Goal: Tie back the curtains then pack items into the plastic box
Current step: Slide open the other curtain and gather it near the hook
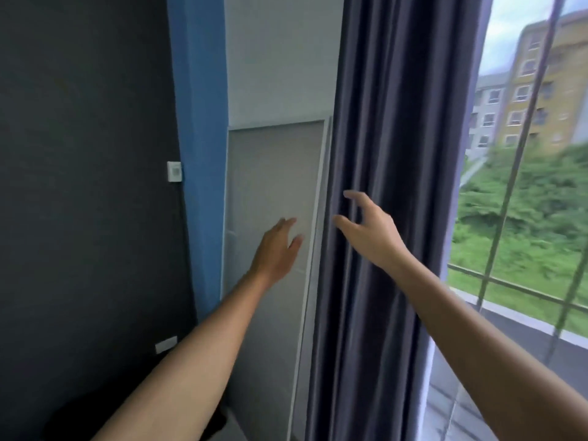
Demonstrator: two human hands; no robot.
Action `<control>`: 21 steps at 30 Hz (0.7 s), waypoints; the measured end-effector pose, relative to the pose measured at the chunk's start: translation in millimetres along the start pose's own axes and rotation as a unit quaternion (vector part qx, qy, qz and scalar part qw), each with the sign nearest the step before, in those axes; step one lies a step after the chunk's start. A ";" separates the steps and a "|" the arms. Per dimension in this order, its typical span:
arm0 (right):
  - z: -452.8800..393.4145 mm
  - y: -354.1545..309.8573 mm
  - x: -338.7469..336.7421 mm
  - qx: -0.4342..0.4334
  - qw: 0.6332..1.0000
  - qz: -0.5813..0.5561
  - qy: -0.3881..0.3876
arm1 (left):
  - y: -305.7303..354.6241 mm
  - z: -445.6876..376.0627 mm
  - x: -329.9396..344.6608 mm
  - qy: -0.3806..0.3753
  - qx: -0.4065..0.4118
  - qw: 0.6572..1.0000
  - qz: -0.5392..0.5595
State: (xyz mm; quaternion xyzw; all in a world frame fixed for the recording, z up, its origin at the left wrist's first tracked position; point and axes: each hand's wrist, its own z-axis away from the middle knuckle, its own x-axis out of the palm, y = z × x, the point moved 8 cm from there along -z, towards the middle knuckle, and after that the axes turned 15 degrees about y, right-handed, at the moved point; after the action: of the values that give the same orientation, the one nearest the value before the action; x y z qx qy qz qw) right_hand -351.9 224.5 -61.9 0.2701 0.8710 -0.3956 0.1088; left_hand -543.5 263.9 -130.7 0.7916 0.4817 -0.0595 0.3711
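A dark grey-blue curtain (394,128) hangs in gathered folds from top to bottom, right of centre. My right hand (369,230) is stretched out in front of its left folds, fingers spread and slightly bent, the fingertips at the cloth's left edge; it holds nothing. My left hand (278,246) is raised left of the curtain, in front of a grey panel, fingers straight and apart from the cloth. No tie-back and no plastic box are in view.
A grey framed panel (273,173) leans against the white wall beside the curtain. A blue wall strip (200,122) and a dark wall (86,154) with a small white switch (174,171) lie to the left. The window (525,186) shows bars, greenery and buildings.
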 end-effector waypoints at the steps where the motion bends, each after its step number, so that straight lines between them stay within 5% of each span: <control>1: -11.8 -5.1 -0.2 -0.004 1.000 0.004 0.020 | 0.5 -17.6 8.5 0.007 0.004 0.999 0.032; 10: -83.8 7.0 45.6 -0.002 0.983 0.064 0.173 | 15.6 -109.3 102.1 0.005 0.042 0.968 0.246; 21: -57.9 123.1 120.5 0.156 0.942 0.117 0.271 | -37.4 -87.5 182.7 -0.002 -0.007 0.940 0.342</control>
State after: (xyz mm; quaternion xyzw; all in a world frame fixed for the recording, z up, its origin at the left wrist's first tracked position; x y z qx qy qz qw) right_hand -382.0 380.7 -149.7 0.4812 0.7569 -0.4228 -0.1297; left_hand -500.1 461.3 -170.3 0.9058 0.1814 0.0728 0.3759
